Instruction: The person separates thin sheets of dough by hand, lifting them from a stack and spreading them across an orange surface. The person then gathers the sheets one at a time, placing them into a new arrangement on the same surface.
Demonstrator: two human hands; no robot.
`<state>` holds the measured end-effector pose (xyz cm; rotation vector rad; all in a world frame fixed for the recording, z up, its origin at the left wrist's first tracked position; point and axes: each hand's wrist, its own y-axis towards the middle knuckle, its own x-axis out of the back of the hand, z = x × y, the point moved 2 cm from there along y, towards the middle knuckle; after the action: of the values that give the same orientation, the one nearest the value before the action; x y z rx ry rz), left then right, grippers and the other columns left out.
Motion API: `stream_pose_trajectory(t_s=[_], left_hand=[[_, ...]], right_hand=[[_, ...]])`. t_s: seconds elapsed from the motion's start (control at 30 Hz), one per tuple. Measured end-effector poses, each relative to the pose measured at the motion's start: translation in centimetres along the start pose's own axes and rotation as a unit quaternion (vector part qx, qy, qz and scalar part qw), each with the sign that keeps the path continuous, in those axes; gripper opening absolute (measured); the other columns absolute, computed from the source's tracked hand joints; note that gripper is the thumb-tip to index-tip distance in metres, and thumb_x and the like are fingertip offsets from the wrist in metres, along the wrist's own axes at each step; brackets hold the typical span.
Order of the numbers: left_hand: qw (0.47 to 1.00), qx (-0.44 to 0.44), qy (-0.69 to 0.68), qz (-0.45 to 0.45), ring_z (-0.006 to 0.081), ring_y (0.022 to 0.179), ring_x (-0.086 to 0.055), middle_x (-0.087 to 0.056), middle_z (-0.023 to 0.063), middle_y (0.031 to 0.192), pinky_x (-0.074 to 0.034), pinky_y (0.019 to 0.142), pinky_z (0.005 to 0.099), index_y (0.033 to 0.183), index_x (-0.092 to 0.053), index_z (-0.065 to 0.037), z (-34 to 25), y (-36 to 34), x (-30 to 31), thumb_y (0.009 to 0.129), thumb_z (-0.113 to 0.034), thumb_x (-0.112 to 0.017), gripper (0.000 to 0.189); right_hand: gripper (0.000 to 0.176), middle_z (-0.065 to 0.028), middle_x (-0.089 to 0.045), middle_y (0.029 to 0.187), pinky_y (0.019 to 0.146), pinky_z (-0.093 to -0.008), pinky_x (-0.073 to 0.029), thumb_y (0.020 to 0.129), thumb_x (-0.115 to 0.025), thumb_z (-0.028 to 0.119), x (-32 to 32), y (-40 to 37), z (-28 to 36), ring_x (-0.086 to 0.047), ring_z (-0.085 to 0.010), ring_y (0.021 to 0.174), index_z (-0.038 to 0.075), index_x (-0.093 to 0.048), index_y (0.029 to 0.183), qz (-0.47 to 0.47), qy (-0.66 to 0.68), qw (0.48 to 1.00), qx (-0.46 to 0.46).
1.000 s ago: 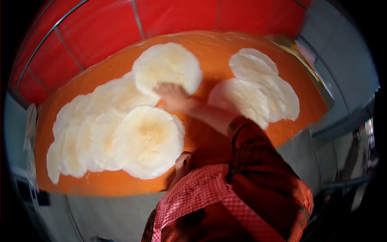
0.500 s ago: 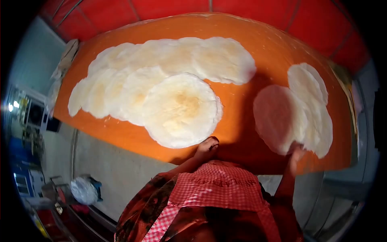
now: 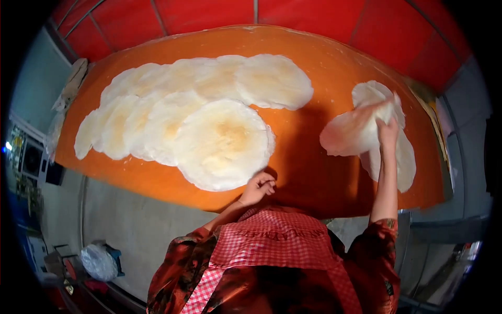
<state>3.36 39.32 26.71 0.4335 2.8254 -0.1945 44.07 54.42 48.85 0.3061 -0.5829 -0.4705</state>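
My right hand (image 3: 387, 132) grips the edge of a thin round flatbread (image 3: 345, 133), lifting and folding it over the other flatbreads (image 3: 405, 162) at the right of the table. The bread's raised part is blurred by motion. My left hand (image 3: 257, 188) is at the table's front edge, fingers loosely curled and slightly apart, with nothing visible in them. It rests beside the lower rim of a large pale flatbread (image 3: 222, 146) with a browned middle. Behind that one, several overlapping flatbreads (image 3: 272, 81) form two rows.
The flatbreads lie on an orange-covered table (image 3: 298, 178). A red panelled wall (image 3: 308, 18) runs along its far side. A crumpled cloth (image 3: 73, 83) hangs at the left edge. A plastic-wrapped stool (image 3: 99, 261) stands on the floor to my left.
My right hand has moved up and away from the table's front edge, pulling the flatbread's near rim up and folding it back. My left hand has turned slightly, its fingers loosening. The view has shifted somewhat.
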Motion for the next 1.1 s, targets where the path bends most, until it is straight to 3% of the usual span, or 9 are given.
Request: stream_pose_trajectory(t_s=[0.17,0.33,0.37,0.43,0.5,0.8,0.83,0.97,1.1], left_hand=[[0.975,0.009,-0.219,-0.045,0.0243,0.095,-0.063,-0.058,0.0128,0.115,-0.053,0.083,0.0363,0.127,-0.046,-0.006,-7.8,0.3,-0.5,0.098,-0.026,-0.051,0.036],[0.952,0.081,-0.283,-0.081,0.0281,0.096,-0.062,-0.055,0.0154,0.123,-0.049,0.093,0.0475,0.134,-0.039,-0.01,-6.2,0.4,-0.2,0.099,-0.045,-0.044,0.05],[0.952,0.115,-0.273,-0.082,0.0251,0.088,-0.062,-0.058,0.0129,0.112,-0.051,0.089,0.0445,0.128,-0.044,-0.009,-5.5,0.2,0.2,0.099,-0.045,-0.044,0.046],[0.95,0.158,-0.259,-0.074,0.0206,0.075,-0.063,-0.063,0.0087,0.094,-0.055,0.08,0.039,0.118,-0.051,-0.009,-2.6,0.1,1.6,0.099,-0.045,-0.043,0.041],[0.924,0.149,-0.314,-0.159,0.0154,0.061,-0.057,-0.06,0.0036,0.077,-0.053,0.058,0.0283,0.107,-0.055,-0.008,-3.6,-0.1,-0.4,0.1,-0.037,-0.046,0.031],[0.947,0.176,-0.113,-0.246,0.0128,0.048,-0.046,-0.055,0.0019,0.067,-0.038,0.042,0.0263,0.099,-0.055,-0.006,2.4,-0.6,3.2,0.096,-0.019,-0.051,0.014],[0.94,0.182,-0.138,-0.255,0.0127,0.048,-0.045,-0.053,0.0014,0.066,-0.038,0.043,0.0269,0.099,-0.054,-0.006,2.2,-0.6,3.0,0.096,-0.02,-0.051,0.015],[0.922,0.213,-0.197,-0.257,0.0132,0.049,-0.044,-0.05,0.0013,0.064,-0.037,0.043,0.0284,0.101,-0.053,-0.005,-0.4,-1.0,1.7,0.097,-0.024,-0.052,0.02],[0.926,0.21,-0.226,-0.219,0.0149,0.049,-0.046,-0.054,0.0038,0.067,-0.042,0.045,0.0286,0.107,-0.052,-0.003,-0.9,-0.9,1.6,0.097,-0.029,-0.053,0.028]], right_hand=[[0.019,-0.0059,-0.062,0.08,0.068,-0.0332,-0.049,0.089,-0.053,0.011,-9.2,-5.9,9.0,-0.059,-0.018,0.073,0.005,-0.061,0.105,0.146,-0.006,0.968,0.202],[0.024,-0.0052,-0.056,0.074,0.063,-0.0342,-0.048,0.082,-0.06,0.019,-20.9,-20.1,7.1,-0.056,-0.0192,0.069,0.002,-0.058,0.099,0.415,-0.074,0.885,0.195],[0.025,-0.0076,-0.058,0.076,0.064,-0.0352,-0.047,0.082,-0.059,0.018,-20.9,-22.7,8.1,-0.056,-0.0212,0.072,0.002,-0.058,0.101,0.49,0.118,0.863,0.016],[0.026,-0.0094,-0.059,0.079,0.066,-0.0356,-0.046,0.081,-0.058,0.016,-21.1,-25.1,7.8,-0.055,-0.022,0.074,0.003,-0.06,0.103,0.527,0.247,0.808,-0.087],[0.026,-0.0083,-0.059,0.079,0.065,-0.0343,-0.045,0.081,-0.057,0.014,-22.4,-25.1,4.7,-0.054,-0.0198,0.074,0.004,-0.062,0.104,0.513,0.129,0.845,0.079],[0.015,-0.008,-0.061,0.072,0.06,-0.0341,-0.045,0.086,-0.058,0.013,-15.3,0.0,-7.6,-0.053,-0.0118,0.068,0.003,-0.068,0.09,0.21,-0.085,0.969,0.1],[0.016,-0.0113,-0.064,0.07,0.06,-0.0356,-0.047,0.087,-0.056,0.012,-10.3,0.1,1.3,-0.055,-0.0123,0.066,0.001,-0.069,0.088,0.167,0.058,0.984,-0.026],[0.012,-0.0057,-0.06,0.075,0.067,-0.0334,-0.045,0.089,-0.056,0.008,-3.6,-0.2,15.7,-0.054,-0.0141,0.07,-0.001,-0.064,0.089,0.149,-0.136,0.968,0.149],[0.014,-0.004,-0.06,0.081,0.07,-0.0332,-0.045,0.091,-0.057,0.013,-7.1,-6.5,15.3,-0.055,-0.0175,0.075,0.002,-0.065,0.091,0.174,-0.166,0.914,0.325]])
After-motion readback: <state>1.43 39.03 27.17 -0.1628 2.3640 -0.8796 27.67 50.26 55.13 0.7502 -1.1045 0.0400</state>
